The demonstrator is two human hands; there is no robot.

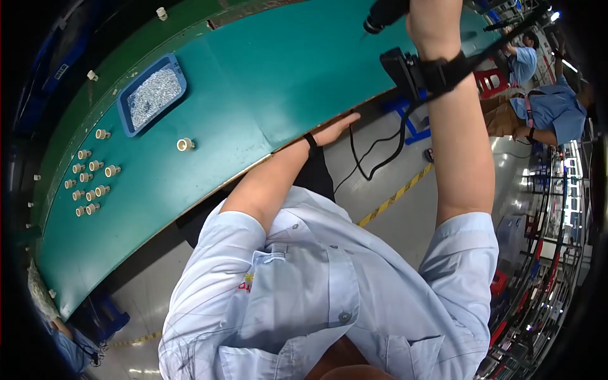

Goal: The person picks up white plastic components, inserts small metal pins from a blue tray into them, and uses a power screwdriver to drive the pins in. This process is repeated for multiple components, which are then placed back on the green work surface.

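Along the near edge of the green table [272, 82], my left hand [335, 130] is stretched out flat, partly behind the edge, and nothing shows in it. Its wrist wears a dark band. My right hand [434, 22] reaches over the far right of the table, its fingers cut off by the top of the picture. Beside it is a black tool with a thin tip [383, 16], like a power screwdriver; whether the hand grips it is hidden. A black device [405, 69] is strapped to my right wrist. One small white round part with a metal end [185, 144] stands alone on the table.
A blue tray [128, 120] of small silvery pieces lies toward the far left. Several similar white parts [95, 166] are grouped near it. Black cables [380, 171] hang by the table edge. Other people [548, 107] are at the right, near a red stool [489, 83].
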